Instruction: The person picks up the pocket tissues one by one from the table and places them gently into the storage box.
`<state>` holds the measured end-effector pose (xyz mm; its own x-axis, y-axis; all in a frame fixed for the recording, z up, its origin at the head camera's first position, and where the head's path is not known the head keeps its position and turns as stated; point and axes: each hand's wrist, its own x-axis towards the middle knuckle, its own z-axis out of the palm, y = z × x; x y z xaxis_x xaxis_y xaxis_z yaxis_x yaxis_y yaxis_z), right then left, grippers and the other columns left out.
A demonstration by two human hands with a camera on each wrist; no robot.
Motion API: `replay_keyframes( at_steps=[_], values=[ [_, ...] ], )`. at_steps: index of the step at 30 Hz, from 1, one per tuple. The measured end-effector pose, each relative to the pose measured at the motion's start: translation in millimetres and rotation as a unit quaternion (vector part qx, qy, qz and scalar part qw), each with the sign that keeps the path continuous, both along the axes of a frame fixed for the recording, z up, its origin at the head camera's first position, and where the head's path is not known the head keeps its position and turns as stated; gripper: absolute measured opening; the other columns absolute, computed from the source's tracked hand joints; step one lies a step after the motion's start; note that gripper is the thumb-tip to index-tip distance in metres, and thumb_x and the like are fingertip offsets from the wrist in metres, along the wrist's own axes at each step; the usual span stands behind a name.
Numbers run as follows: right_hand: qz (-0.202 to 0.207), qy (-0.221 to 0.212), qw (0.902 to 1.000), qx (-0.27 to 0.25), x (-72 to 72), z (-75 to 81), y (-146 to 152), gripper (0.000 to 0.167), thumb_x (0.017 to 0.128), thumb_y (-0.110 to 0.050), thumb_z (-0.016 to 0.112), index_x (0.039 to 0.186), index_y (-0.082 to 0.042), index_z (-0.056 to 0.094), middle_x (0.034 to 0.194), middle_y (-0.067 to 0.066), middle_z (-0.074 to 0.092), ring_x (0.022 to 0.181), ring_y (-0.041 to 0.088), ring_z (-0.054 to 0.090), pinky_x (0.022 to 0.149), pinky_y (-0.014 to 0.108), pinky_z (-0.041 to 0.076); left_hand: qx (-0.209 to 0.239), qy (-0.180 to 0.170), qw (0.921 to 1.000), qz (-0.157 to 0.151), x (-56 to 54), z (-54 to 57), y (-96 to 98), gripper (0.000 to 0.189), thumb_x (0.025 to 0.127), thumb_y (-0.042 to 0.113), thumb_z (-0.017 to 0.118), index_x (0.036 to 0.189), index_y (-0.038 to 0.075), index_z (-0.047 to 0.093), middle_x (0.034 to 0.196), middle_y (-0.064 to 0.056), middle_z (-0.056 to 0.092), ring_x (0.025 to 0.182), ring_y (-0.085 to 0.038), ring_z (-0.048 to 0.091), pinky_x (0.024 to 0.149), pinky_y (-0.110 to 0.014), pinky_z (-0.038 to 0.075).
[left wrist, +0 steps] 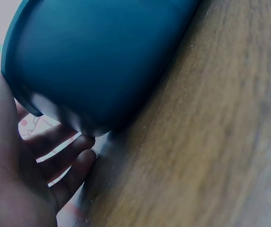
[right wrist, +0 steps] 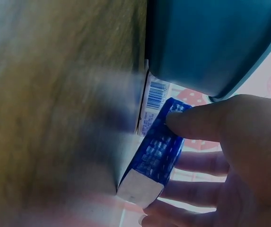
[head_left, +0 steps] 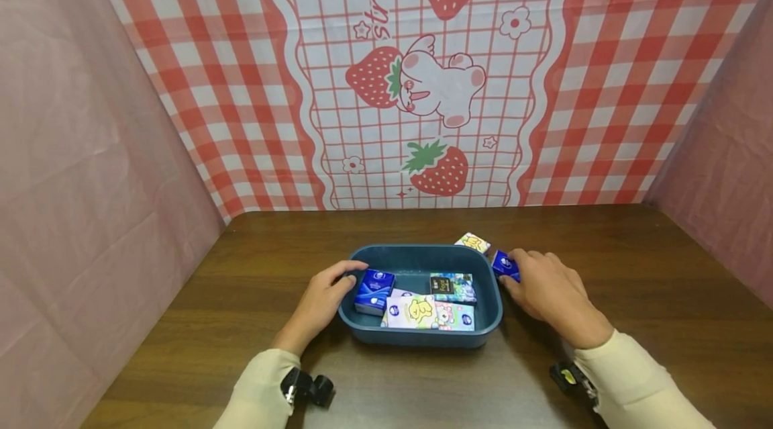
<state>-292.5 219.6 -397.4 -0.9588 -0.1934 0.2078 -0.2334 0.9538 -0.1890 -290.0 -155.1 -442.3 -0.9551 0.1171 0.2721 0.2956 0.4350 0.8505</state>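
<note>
My right hand (head_left: 552,288) pinches a small blue tissue pack (head_left: 505,266) just outside the right end of a dark blue plastic basin (head_left: 423,338). In the right wrist view the thumb lies on one side of this pack, the fingers on the other. My left hand (head_left: 323,298) holds the basin's left end at the rim, its fingers against the outer wall in the left wrist view. Inside the basin lie a blue tissue pack (head_left: 374,291), a dark floral pack (head_left: 453,288), a pack with a yellow cartoon (head_left: 410,311) and a pink-green pack (head_left: 455,316).
Behind the basin's right corner lies another pack with a yellow cartoon (head_left: 473,242), partly hidden by the rim. Everything rests on a brown wooden table (head_left: 260,268). A red-and-white checked cloth (head_left: 241,80) hangs along the back, with pink cloth (head_left: 90,180) at the sides.
</note>
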Motion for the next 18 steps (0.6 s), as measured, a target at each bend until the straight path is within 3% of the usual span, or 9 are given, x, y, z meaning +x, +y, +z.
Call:
replay_keyframes(
  at_steps=[18],
  values=[
    [0.001, 0.013, 0.9999, 0.004, -0.5, 1.2, -1.5, 0.050, 0.089, -0.032, 0.073, 0.124, 0.002, 0.061, 0.103, 0.021, 0.067, 0.093, 0.040, 0.062, 0.071, 0.061, 0.054, 0.002, 0.003, 1.0000, -0.002, -0.6, -0.3, -0.3, 0.028, 0.099, 0.010, 0.056, 0.118, 0.020, 0.073, 0.126, 0.001, 0.067, 0.126, -0.023, 0.056, 0.109, -0.052, 0.038]
  ],
)
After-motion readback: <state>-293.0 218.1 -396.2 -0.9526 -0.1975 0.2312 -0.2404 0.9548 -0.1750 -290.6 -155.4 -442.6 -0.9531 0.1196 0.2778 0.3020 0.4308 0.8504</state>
